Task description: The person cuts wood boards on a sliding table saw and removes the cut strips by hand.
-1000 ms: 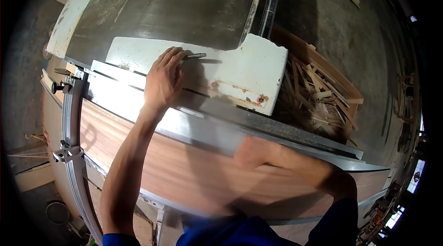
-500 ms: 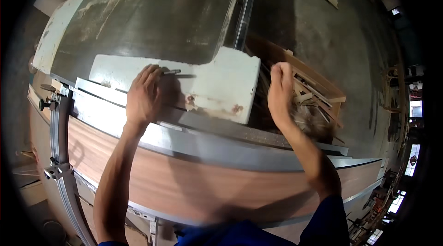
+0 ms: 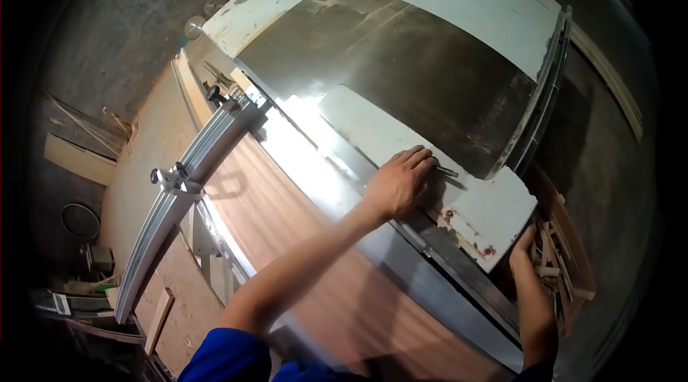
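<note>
My left hand (image 3: 401,185) rests over a white metal plate (image 3: 502,203), fingers curled round a short, slim metal rod (image 3: 448,171) whose end sticks out to the right. The plate is chipped, with rusty spots at its near corner. My right hand (image 3: 523,246) is low against the plate's right edge; its fingertips are mostly hidden there. In front of the plate run a dark slot and a bright metal rail (image 3: 315,145). A long reddish wooden board (image 3: 287,217) lies nearer to me, under my left forearm.
A grey metal fence bar (image 3: 193,167) with clamps and black knobs crosses on the left. Beyond the plate stretches a dark machine table (image 3: 430,74) with white ends. A box of wood offcuts (image 3: 573,253) is at the right. Long strips (image 3: 609,81) lie on the floor farther right.
My view has turned left, so the machine appears rotated and farther right. My right hand has moved from above the offcut box to the plate's edge. My left hand stays at the rod.
</note>
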Motion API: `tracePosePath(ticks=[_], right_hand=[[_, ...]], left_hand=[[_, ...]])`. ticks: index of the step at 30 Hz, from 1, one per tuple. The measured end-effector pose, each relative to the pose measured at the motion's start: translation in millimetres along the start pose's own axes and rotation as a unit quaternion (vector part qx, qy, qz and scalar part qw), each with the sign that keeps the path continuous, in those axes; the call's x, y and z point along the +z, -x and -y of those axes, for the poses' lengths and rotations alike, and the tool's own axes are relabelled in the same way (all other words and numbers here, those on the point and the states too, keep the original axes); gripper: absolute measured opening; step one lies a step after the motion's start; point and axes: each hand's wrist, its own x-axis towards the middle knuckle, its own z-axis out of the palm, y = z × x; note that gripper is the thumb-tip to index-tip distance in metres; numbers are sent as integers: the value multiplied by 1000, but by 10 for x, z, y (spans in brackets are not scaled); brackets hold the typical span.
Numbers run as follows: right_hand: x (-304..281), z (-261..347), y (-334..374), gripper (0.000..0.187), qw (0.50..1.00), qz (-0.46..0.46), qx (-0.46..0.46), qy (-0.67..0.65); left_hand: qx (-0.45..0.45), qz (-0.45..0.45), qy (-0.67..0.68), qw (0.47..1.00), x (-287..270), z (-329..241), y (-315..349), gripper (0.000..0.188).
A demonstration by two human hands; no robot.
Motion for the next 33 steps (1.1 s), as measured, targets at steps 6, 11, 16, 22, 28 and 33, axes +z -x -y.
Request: tracePosePath(ticks=[6,11,16,22,28,33], right_hand=[[72,79,-150,49,998,-19,-17,54],[56,93,-217,48,998,-20,-26,52],[110,242,-246,47,997,-9,-41,61],[14,280,-126,46,969,21,-36,243],[7,1356,2038,44,756,-148,-258,584],[-986,1128,4289,58,721,-63,-237,649]], left_hand=[[17,-3,12,1000,83,88,18,47],[24,-10,19,999,58,97,-106,46],[14,-7,31,999,-69,48,-85,46],[47,-44,-16,998,192,170,153,54],[-163,-365,-93,912,-172,433,2563,39],[-455,-381,-122,795,-811,472,4234,46]])
